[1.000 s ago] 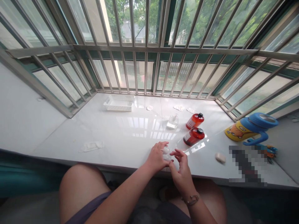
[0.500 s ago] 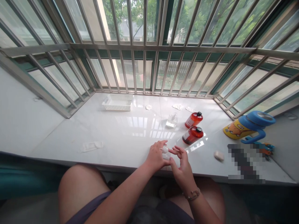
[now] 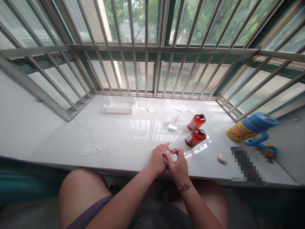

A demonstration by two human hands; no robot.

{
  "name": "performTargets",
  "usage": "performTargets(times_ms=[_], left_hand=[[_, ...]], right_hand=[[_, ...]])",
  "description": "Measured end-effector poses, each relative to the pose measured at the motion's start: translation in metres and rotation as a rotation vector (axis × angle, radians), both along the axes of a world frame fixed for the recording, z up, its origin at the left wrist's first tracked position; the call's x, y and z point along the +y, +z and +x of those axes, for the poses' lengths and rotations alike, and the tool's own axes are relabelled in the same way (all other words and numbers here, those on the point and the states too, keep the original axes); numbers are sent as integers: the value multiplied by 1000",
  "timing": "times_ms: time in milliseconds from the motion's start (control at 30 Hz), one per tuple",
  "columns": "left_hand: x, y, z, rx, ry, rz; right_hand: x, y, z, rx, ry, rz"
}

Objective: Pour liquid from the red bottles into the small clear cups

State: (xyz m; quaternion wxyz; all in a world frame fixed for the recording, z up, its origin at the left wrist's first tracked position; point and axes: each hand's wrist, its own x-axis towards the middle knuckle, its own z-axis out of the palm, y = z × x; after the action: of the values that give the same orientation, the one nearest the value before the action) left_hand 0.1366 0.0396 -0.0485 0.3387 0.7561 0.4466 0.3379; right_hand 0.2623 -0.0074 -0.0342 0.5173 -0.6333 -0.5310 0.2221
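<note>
Close to the front edge of the white sill, my left hand (image 3: 158, 158) is closed around a small clear bottle (image 3: 168, 154), mostly covered by the fingers. My right hand (image 3: 178, 163) pinches thumb and fingers at the top of that bottle, on what seems to be its round clear cap. Past the hands stands a squat glass bottle (image 3: 174, 123) of clear liquid. To its right are two red bottles with black caps, a rear one (image 3: 196, 121) and a front one (image 3: 195, 138).
A white perforated basket (image 3: 119, 109) sits at the back left. Crumpled white pieces (image 3: 151, 109) and a flat white strip (image 3: 93, 149) lie on the sill (image 3: 128, 156). Rightward are a beige block (image 3: 222, 158) and a blue-yellow thermos (image 3: 245, 128). Metal bars (image 3: 154, 50) line the window.
My right hand has moved left and its spread fingers have closed into a pinch at the top of the bottle. My left hand stays almost still around it.
</note>
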Motion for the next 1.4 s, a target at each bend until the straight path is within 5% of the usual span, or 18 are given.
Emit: performTargets(times_ms=[300, 500, 800, 1133, 1400], left_hand=[[1, -5, -1, -2, -22, 29], [0, -8, 0, -49, -5, 36], [0, -7, 0, -75, 9, -10], [2, -15, 15, -13, 106, 23], [23, -7, 35, 163, -30, 103]], right_hand=[[-9, -6, 11, 16, 141, -84], [-1, -5, 17, 40, 36, -60], [0, 3, 15, 20, 117, -113], [14, -2, 27, -247, 71, 38], [47, -4, 55, -486, 27, 155]])
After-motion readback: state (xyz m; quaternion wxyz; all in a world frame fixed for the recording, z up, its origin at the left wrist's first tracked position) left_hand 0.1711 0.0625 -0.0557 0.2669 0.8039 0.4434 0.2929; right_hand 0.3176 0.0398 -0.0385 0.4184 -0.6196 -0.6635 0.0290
